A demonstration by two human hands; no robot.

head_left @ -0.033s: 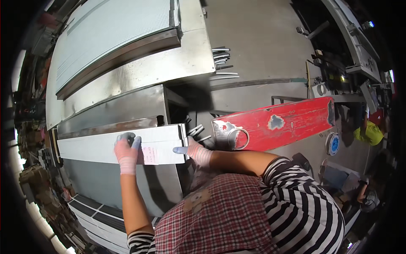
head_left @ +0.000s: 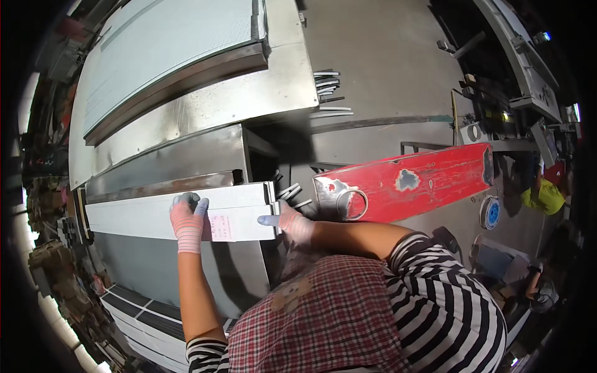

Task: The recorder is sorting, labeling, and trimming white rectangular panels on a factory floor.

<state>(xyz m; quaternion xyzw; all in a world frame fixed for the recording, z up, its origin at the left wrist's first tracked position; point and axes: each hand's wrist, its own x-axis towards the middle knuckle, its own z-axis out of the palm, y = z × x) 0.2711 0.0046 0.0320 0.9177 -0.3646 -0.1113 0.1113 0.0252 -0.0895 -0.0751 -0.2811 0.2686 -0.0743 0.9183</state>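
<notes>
Two long white strips (head_left: 137,214) lie side by side and touching on a grey metal bench (head_left: 217,267), the nearer one bearing a pink label (head_left: 221,227). My left hand (head_left: 188,224), in a striped pink glove with grey fingertips, bends its fingers over the seam between the strips and grips the nearer one. At the right end, my right hand (head_left: 291,224) holds the same strip, its thumb lying on top. The right fingers are mostly hidden behind the strip's end.
A brown metal bar (head_left: 168,185) runs along the strips' far side. Beyond it, a metal table (head_left: 273,87) carries pale stacked sheets (head_left: 168,50). To the right stand a worn red board (head_left: 404,183) with a ring (head_left: 352,205) and a blue-centred reel (head_left: 490,212). Dark strips (head_left: 155,311) lie at lower left.
The whole view has shifted very slightly. Both hands keep their places on the white strip.
</notes>
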